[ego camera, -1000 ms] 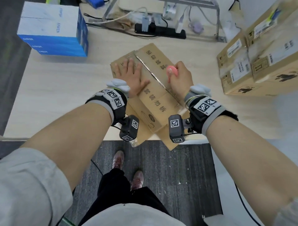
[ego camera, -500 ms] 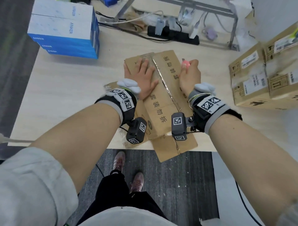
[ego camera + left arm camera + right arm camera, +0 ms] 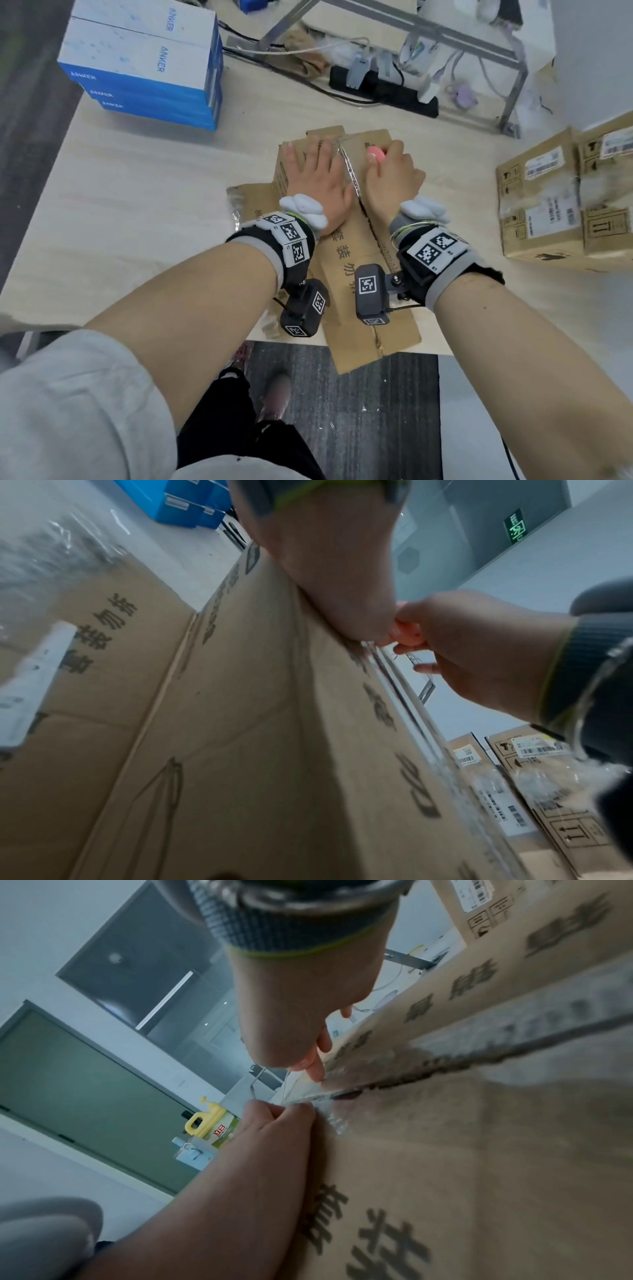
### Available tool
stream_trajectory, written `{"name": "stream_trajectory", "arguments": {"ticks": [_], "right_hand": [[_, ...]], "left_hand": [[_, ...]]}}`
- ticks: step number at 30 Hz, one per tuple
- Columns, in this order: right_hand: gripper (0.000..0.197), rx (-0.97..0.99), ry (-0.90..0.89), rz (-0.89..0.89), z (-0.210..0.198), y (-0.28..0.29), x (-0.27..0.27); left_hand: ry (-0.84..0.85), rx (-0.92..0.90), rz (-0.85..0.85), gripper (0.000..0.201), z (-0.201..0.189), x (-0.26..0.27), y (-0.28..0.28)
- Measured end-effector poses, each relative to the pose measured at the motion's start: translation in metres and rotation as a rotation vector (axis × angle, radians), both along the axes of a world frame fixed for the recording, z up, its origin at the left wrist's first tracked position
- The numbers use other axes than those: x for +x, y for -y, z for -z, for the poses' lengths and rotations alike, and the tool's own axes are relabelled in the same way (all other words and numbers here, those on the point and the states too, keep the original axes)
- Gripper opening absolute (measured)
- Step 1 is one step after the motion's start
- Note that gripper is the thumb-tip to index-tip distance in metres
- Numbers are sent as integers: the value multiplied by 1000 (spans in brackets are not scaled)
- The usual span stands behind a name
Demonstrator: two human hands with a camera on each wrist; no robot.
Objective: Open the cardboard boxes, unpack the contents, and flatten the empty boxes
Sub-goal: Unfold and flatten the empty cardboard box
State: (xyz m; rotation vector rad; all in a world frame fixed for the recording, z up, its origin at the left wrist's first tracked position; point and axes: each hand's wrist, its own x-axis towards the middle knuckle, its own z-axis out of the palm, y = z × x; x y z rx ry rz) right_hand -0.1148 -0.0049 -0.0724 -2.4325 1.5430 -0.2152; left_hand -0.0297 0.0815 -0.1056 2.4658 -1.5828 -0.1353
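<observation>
A brown cardboard box (image 3: 346, 253) with printed characters lies on the pale wooden table (image 3: 154, 205), its taped middle seam (image 3: 352, 178) running away from me. My left hand (image 3: 317, 171) presses flat on the box top just left of the seam. My right hand (image 3: 390, 171) grips a small pink cutter (image 3: 375, 154) at the seam near the box's far end. In the left wrist view the left hand (image 3: 335, 574) lies on the box (image 3: 240, 723) and the right hand (image 3: 479, 653) holds the cutter (image 3: 407, 634). The blade itself is hidden.
Flattened cardboard (image 3: 376, 346) lies under the box and hangs over the table's near edge. Blue and white product boxes (image 3: 144, 65) are stacked at the back left. Sealed cardboard boxes (image 3: 555, 192) stand at the right. A black power strip (image 3: 383, 92) with cables lies at the back.
My right hand has moved the pink cutter along the seam towards the box's far end. My left hand has slid farther up the box top beside it.
</observation>
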Motion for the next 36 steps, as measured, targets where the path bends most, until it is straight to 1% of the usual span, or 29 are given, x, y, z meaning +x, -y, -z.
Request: {"name": "stream_trajectory", "arguments": {"ticks": [1, 3, 6, 13, 20, 25, 28, 32, 36], "right_hand": [[32, 37, 36, -29, -1, 3, 5], [29, 149, 167, -80, -3, 7, 9], [23, 181, 257, -136, -5, 12, 15], [22, 146, 183, -228, -6, 16, 24], [28, 116, 89, -288, -3, 20, 30], [29, 97, 31, -329, -8, 19, 33], [29, 65, -7, -341, -10, 18, 35], [26, 67, -75, -349, -12, 16, 37], [16, 87, -83, -330, -6, 15, 37]], "left_hand": [[-5, 5, 2, 65, 0, 1, 0], [-16, 2, 8, 63, -1, 0, 0], [-42, -8, 17, 60, -4, 3, -2], [-105, -30, 11, 52, -5, 2, -3], [-181, -93, 0, 50, -9, 5, -7], [-187, -108, -10, 51, -6, 5, -6], [-191, -153, -18, 50, -4, 4, -5], [-183, -178, -32, 49, 1, 3, -3], [-181, -157, -30, 48, 1, 2, -2]]}}
